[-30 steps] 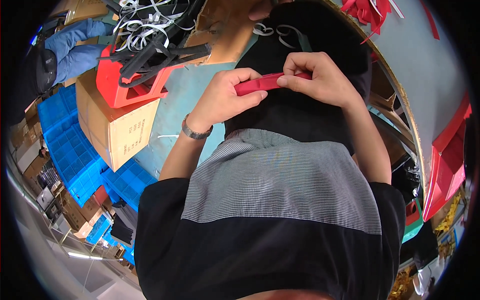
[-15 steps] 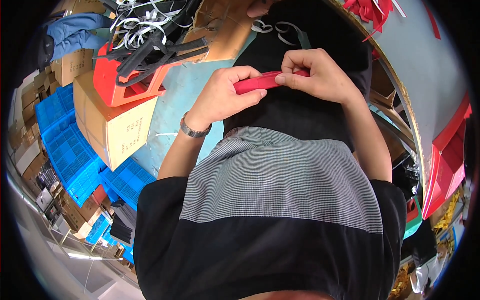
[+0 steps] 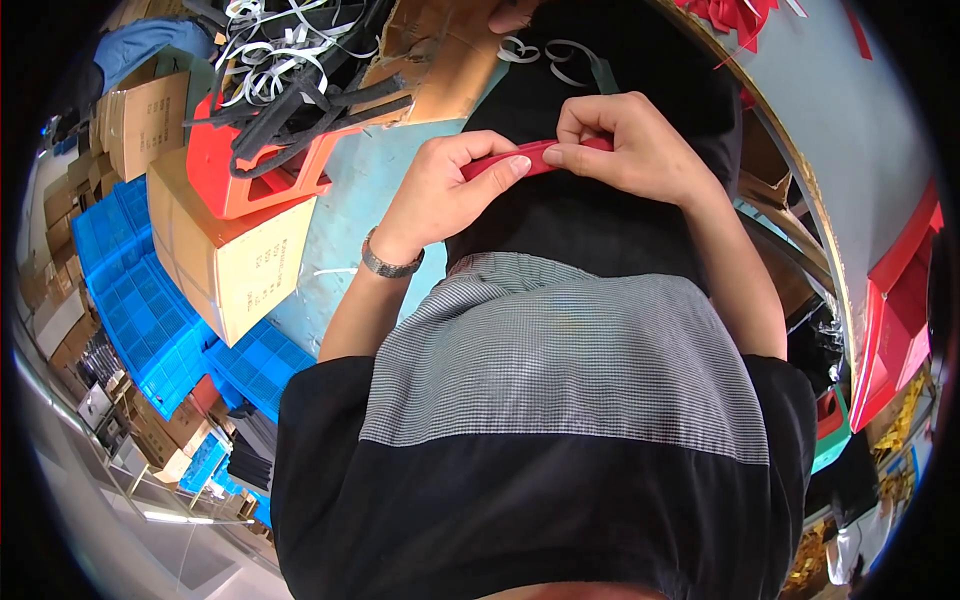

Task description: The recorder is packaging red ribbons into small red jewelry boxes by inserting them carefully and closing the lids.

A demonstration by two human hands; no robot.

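Observation:
A narrow, folded red strip [image 3: 538, 156], which looks like soft material, is held between my two hands above the black cloth [image 3: 590, 220] over my lap. My left hand [image 3: 440, 195], with a watch on its wrist, is closed round the strip's left part, thumb lying along it. At the other end my right hand [image 3: 635, 150] pinches the strip between thumb and curled fingers. Part of the strip is hidden by the fingers. Just beyond the hands, thin white loops [image 3: 570, 65] lie on the black cloth.
To the left, a red plastic crate [image 3: 225, 170] with black straps [image 3: 290, 120] and white cords sits on a cardboard box [image 3: 235, 265]. Blue crates [image 3: 140, 310] stand further left. A grey tabletop [image 3: 830, 100] with red strips curves along the right.
My left thumb has moved up onto the red strip, covering more of it. Both hands have stayed in nearly the same place. The blue cloth at the upper left has shifted.

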